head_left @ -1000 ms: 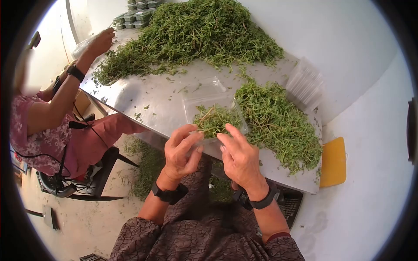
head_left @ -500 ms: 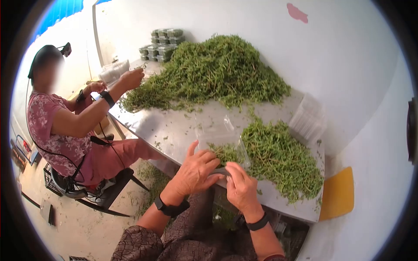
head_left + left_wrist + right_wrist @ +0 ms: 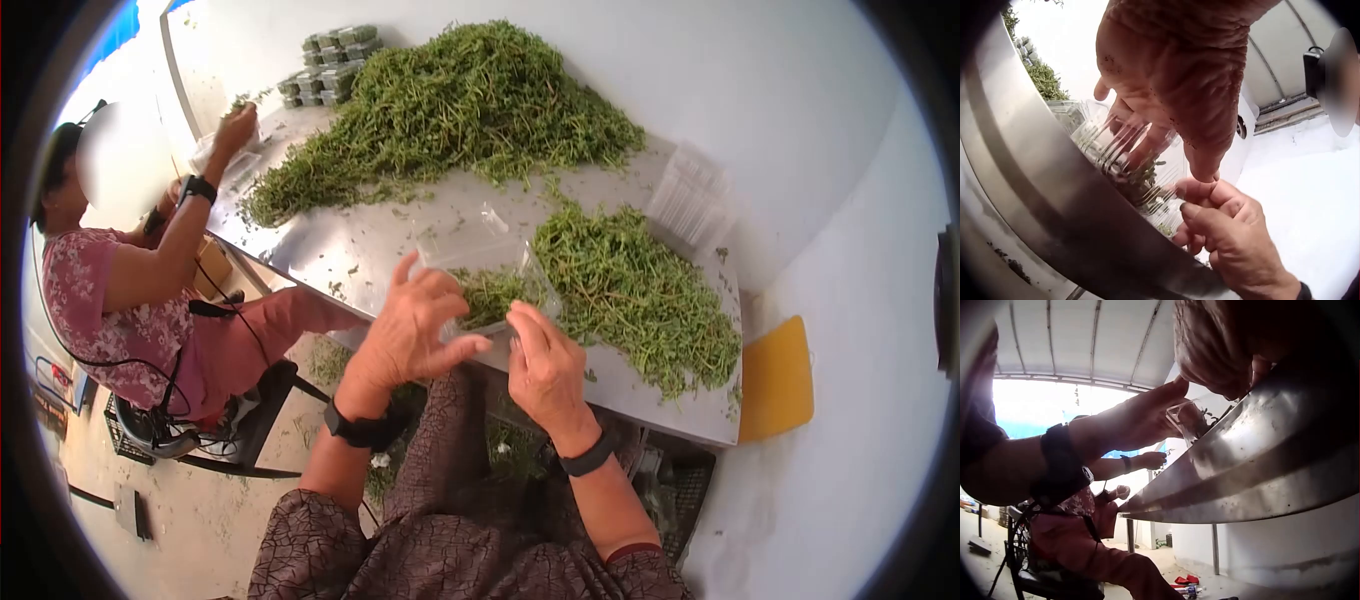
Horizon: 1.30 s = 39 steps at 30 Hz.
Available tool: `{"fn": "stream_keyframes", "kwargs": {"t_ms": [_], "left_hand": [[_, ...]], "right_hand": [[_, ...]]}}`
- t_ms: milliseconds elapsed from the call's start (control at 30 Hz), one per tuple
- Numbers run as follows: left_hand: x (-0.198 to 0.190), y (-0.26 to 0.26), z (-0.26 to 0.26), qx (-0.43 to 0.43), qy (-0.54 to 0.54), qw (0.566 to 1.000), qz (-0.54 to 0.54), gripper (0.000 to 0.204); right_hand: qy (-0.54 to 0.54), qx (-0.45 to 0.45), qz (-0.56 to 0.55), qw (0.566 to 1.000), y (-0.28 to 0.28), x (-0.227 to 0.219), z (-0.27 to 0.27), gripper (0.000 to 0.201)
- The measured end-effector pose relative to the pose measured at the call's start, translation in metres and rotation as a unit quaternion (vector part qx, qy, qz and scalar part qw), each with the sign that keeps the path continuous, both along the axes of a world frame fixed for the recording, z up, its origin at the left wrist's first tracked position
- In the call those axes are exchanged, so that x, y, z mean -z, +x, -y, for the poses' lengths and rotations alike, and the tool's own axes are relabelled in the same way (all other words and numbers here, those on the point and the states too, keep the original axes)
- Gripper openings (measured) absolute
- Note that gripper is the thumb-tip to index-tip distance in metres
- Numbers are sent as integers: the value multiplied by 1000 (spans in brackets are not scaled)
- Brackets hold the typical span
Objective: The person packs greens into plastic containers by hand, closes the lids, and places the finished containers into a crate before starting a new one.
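Note:
A clear plastic clamshell box (image 3: 470, 245) lies lidded-side back at the table's near edge, with leafy green sprigs (image 3: 490, 292) inside. My left hand (image 3: 415, 325) is spread at the box's left front, thumb stretched toward the right hand. In the left wrist view its fingers show through the box's ribbed clear wall (image 3: 1100, 147). My right hand (image 3: 547, 370) is at the front right corner, thumb and forefinger close together, fingertips right at the box. I cannot tell whether they pinch anything. A loose pile of greens (image 3: 630, 290) lies just right of the box.
A large mound of greens (image 3: 490, 100) covers the back of the metal table (image 3: 330, 240). Filled boxes (image 3: 325, 75) are stacked at the back left, nested clear boxes (image 3: 690, 200) at the right. Another person (image 3: 120, 290) sits at the left, and a yellow board (image 3: 778, 380) stands at the right.
The head view tilted up, then partly back. My left hand moved from over the greens to the box's left front, its thumb and fingers spreading. The right hand stayed by the box's near edge.

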<state>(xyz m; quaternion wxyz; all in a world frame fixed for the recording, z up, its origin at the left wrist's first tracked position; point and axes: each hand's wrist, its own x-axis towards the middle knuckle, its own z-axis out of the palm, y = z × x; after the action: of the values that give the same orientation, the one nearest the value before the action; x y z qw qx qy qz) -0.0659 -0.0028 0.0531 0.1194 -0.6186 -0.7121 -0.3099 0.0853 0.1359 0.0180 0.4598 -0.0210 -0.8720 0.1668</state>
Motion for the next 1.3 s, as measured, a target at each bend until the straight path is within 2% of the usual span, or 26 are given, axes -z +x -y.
{"fn": "stream_keyframes", "kwargs": {"t_ms": [100, 167, 267, 433, 567, 667, 700, 767, 933, 1033, 1300], "left_hand": [[1, 2, -1, -1, 30, 1000, -7, 52], [3, 6, -6, 21, 13, 1000, -9, 53], [9, 13, -16, 20, -44, 998, -35, 46], [2, 16, -24, 12, -41, 999, -33, 37], [2, 17, -23, 17, -46, 998, -29, 39], [6, 10, -20, 51, -39, 997, -32, 39], [4, 9, -17, 40, -36, 998, -30, 39], [0, 8, -10, 69, -24, 997, 19, 41], [1, -4, 3, 34, 21, 998, 48, 46], [6, -9, 7, 27, 37, 999, 25, 50], [23, -18, 1, 89, 20, 994, 57, 51]], "right_hand": [[6, 4, 0, 1000, -1, 6, -1, 38], [14, 9, -3, 1000, -2, 5, 0, 40], [12, 20, -1, 1000, 1, 8, 1, 43], [-5, 21, 27, 999, 4, 8, 1, 46], [13, 7, 10, 1000, 2, 9, 2, 47], [-20, 4, 11, 1000, 2, 3, 1, 48], [-17, -7, 12, 1000, 1, 3, 0, 48], [-17, 6, 13, 1000, 2, 6, -2, 47], [-42, -6, 34, 999, 4, 3, -1, 51], [-62, -4, 34, 998, 7, 5, 0, 52], [-59, 4, 57, 997, 8, 0, 2, 48]]}}
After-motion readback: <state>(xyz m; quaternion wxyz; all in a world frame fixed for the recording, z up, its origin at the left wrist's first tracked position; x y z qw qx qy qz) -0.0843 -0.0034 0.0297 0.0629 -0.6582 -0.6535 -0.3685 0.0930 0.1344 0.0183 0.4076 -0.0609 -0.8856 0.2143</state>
